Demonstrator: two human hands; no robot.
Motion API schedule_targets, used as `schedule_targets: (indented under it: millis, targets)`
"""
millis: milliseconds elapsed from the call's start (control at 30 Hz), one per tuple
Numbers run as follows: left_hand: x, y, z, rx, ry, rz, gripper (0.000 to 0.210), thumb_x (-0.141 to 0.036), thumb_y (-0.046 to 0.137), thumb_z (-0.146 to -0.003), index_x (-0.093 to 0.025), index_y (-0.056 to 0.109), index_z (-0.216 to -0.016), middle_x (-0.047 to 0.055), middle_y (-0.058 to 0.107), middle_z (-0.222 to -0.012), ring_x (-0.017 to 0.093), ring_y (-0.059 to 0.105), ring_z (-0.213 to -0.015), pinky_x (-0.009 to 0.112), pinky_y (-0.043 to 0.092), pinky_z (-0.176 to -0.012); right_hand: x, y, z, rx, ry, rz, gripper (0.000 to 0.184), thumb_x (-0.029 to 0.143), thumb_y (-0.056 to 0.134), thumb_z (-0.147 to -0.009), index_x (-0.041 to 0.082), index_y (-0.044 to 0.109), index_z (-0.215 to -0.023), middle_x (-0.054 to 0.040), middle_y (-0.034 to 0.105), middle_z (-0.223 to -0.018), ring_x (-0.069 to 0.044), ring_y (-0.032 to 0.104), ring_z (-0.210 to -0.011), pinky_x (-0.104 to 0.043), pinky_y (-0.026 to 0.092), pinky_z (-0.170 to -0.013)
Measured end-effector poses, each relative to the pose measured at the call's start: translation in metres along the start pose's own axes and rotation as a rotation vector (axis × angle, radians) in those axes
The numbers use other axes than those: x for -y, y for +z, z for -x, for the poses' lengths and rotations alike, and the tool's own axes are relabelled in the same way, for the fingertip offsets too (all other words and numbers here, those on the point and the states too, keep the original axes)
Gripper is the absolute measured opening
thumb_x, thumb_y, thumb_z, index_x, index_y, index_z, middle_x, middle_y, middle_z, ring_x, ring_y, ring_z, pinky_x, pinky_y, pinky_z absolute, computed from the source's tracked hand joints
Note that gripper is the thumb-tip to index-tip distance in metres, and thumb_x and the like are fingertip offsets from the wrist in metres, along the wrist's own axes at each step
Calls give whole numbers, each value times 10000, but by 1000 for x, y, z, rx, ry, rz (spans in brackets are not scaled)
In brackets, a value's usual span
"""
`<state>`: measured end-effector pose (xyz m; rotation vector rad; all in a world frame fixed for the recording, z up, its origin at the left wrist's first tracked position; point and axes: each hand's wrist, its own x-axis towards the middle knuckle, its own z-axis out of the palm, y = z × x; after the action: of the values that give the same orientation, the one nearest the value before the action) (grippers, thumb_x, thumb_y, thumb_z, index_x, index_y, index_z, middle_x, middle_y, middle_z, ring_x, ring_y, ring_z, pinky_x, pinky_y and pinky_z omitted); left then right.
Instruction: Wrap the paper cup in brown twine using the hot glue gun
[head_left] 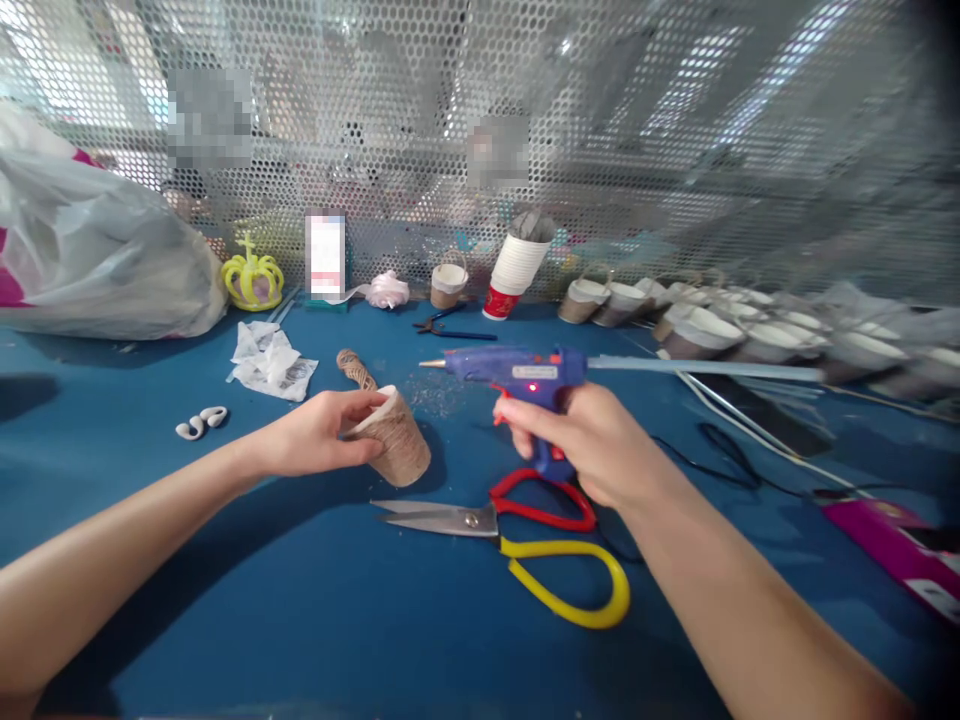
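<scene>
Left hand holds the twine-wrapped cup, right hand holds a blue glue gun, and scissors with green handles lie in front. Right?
Not quite. In the head view the scissors have one red and one yellow handle, not green. The left hand does hold the cup, and the right hand the glue gun.

Place: craft workshop | shown by: blue worktable, perforated metal screen, rows of wrapped cups, glue gun, scissors

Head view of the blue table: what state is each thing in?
Twine-wrapped paper cup: tilted, gripped by left hand.
Blue glue gun: held by right hand, red light on, stick loaded.
Red-and-yellow-handled scissors: lying almost closed.
White paper cup stack: leaning.
</scene>
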<state>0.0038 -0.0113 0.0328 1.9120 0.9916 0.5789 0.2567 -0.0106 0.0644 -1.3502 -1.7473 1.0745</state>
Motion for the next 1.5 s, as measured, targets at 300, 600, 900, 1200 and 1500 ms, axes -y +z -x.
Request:
schedule_targets:
  millis: [300, 600, 900, 1200, 1500]
  targets:
    - [1, -1, -1, -39, -33, -17, 511, -277, 554, -732, -73, 485, -1195, 101, 658, -1037, 211, 615, -888, 284, 489, -737, -45, -6, -62, -158, 241, 311, 347, 330, 470, -854, 163, 497, -551, -24, 546, -499, -83, 477, -390, -214, 404, -416]
    - [6, -7, -1, -25, 39, -80, 535, -266, 553, -764, -71, 440, -1249, 112, 655, -999, 191, 603, -863, 293, 478, -759, -30, 7, -58, -175, -20, 662, 234, 261, 593, -776, 164, 545, -569, -120, 617, -723, -253, 588, -867, -319, 426, -691]
    - [8, -8, -2, -2, 106, -80, 465, -250, 542, -791, -96, 463, -1222, 94, 639, -1051, 186, 590, -910, 289, 471, -812, -3, 51, -35, 62, -765, 814, 152, 141, 500, -825, 112, 649, -808, -98, 641, -809, -196, 553, -789, -315, 446, -736]
    - [4, -10, -1, 13, 115, -87, 460, -250, 547, -791, -87, 474, -1216, 107, 641, -1062, 193, 587, -919, 300, 469, -822, -7, 52, -33, -35, -788, 708, 147, 89, 470, -780, 148, 564, -684, -78, 606, -737, -183, 531, -729, -318, 442, -693]
    - [5, -12, -1, 76, 129, -25, 482, -262, 549, -804, -120, 452, -1255, 109, 612, -1147, 212, 575, -990, 300, 460, -837, 11, 40, -28, 158, -332, 203, 47, 200, 484, -762, 180, 503, -724, 6, 582, -641, -88, 478, -511, -215, 396, -480]
